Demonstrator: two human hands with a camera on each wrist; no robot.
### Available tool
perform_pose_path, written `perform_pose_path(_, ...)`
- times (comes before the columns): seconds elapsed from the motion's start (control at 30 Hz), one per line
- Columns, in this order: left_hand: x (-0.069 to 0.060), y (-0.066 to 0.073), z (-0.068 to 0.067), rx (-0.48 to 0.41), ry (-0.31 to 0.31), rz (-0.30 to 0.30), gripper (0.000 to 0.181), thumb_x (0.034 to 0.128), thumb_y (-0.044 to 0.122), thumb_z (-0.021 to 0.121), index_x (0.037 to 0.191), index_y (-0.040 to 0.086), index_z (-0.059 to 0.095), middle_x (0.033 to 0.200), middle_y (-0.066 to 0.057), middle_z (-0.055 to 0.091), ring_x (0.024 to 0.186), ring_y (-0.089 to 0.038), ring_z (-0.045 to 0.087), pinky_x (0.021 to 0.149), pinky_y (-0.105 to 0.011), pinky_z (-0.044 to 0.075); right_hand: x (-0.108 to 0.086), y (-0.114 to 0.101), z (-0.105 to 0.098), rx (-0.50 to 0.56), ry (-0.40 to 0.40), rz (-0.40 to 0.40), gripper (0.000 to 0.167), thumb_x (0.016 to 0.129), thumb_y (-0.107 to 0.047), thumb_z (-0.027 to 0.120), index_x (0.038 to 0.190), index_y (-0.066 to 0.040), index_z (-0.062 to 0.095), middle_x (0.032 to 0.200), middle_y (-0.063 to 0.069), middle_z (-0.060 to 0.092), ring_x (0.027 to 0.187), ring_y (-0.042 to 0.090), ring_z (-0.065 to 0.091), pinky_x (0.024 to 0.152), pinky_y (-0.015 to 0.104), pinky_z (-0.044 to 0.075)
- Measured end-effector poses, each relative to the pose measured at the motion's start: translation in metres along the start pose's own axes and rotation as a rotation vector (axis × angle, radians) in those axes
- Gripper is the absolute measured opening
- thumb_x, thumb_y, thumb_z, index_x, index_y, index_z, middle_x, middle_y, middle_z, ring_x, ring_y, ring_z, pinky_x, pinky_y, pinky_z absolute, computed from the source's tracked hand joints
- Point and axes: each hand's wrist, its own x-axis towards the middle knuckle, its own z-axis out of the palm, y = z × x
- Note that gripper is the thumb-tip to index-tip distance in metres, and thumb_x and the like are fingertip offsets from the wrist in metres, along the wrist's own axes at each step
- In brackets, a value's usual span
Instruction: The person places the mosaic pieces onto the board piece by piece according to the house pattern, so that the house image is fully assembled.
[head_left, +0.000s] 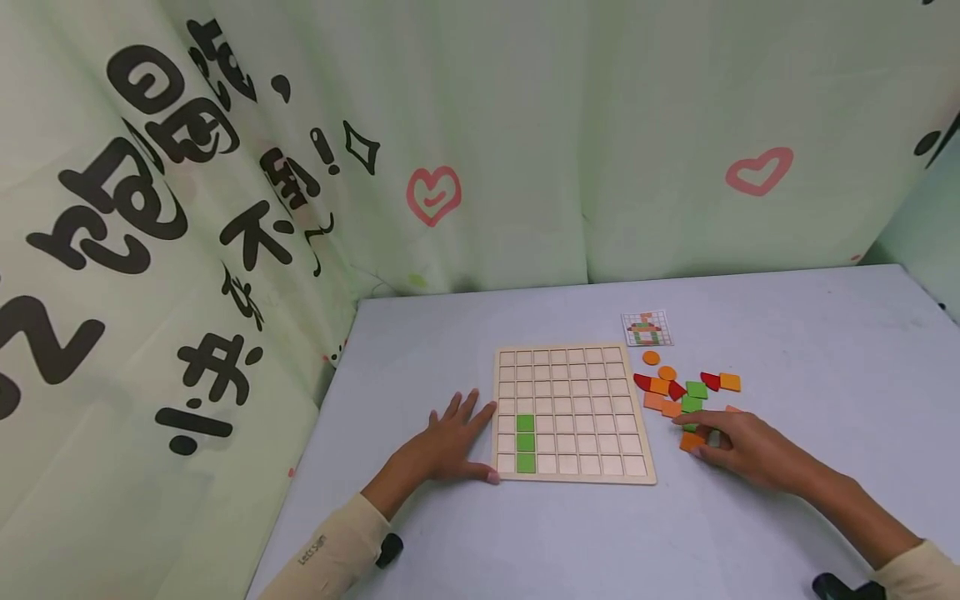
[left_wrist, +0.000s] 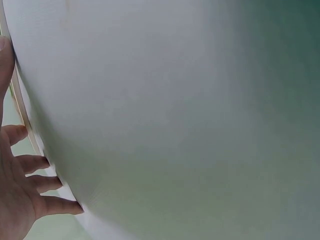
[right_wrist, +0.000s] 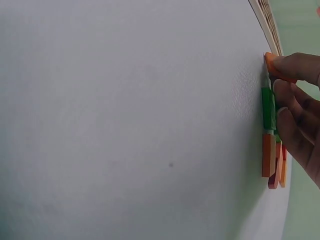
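Note:
A wooden grid board (head_left: 585, 421) lies flat on the table, with three green square tiles (head_left: 526, 444) in a column near its lower left. My left hand (head_left: 453, 437) is spread at the board's left edge, its thumb at the near corner. In the left wrist view the fingers of that left hand (left_wrist: 20, 185) are along the board's edge. Right of the board, my right hand (head_left: 753, 454) pinches an orange square tile (head_left: 691, 442) at the near end of a loose group. In the right wrist view the thumb presses this orange tile (right_wrist: 280, 67), which tilts.
Loose green tiles (head_left: 697, 389), red pieces (head_left: 710, 381), orange squares (head_left: 730, 382) and orange discs (head_left: 651, 357) lie right of the board. A small printed pattern card (head_left: 647, 328) sits behind them. A pale curtain (head_left: 510, 150) hangs behind the table (head_left: 825, 358).

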Motion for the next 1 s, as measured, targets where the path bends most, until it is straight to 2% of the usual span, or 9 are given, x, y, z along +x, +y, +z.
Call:
perform_pose_path(0.27,0.001,-0.001,0.001,0.008,-0.003,-0.007,0.114,0.0739,0.078,0.068,0.162,0.024,0.02,0.169,-0.012,0.013,0.155,-0.04,0.01,0.112,-0.07,0.027,0.002,-0.007,-0.002,0.04,0.025,-0.047,0.03,0.088,-0.015,0.076,0.118,-0.011,0.071,0.093,-0.006,0.064,0.062,0.002,0.045,0.055,0.02,0.04)
perform_pose_path(0.47,0.0,-0.001,0.0,0.002,-0.004,-0.006,0.113,0.0745,0.077,0.068,0.162,0.024,0.02,0.169,-0.012,0.013,0.155,-0.04,0.01,0.113,-0.07,0.026,0.004,-0.012,0.002,0.116,0.041,-0.063,0.031,0.089,-0.017,0.076,0.119,-0.011,0.07,0.09,-0.004,0.062,0.059,0.003,0.047,0.054,0.02,0.042)
perform_pose_path(0.63,0.0,0.0,0.0,-0.001,0.0,-0.008,0.113,0.0739,0.077,0.069,0.162,0.023,0.021,0.169,-0.013,0.014,0.155,-0.04,0.011,0.113,-0.07,0.027,0.006,-0.018,0.006,0.158,0.018,-0.045,0.029,0.089,-0.02,0.076,0.116,-0.013,0.072,0.095,-0.004,0.065,0.064,0.005,0.051,0.057,0.021,0.044)
perform_pose_path(0.87,0.002,-0.001,0.002,0.011,-0.002,-0.016,0.114,0.073,0.078,0.069,0.162,0.025,0.021,0.169,-0.012,0.013,0.155,-0.039,0.011,0.113,-0.07,0.027,0.01,-0.027,0.012,0.227,-0.022,-0.037,0.033,0.087,-0.018,0.077,0.119,-0.01,0.07,0.095,0.0,0.064,0.064,0.007,0.054,0.057,0.021,0.046)
perform_pose_path(1.0,0.001,-0.001,0.001,0.003,-0.004,-0.012,0.113,0.0736,0.077,0.069,0.162,0.025,0.02,0.169,-0.012,0.013,0.155,-0.04,0.01,0.113,-0.07,0.027,0.012,-0.033,0.016,0.297,-0.045,-0.065,0.035,0.088,-0.018,0.077,0.12,-0.006,0.069,0.097,0.003,0.064,0.063,0.008,0.056,0.057,0.021,0.048)
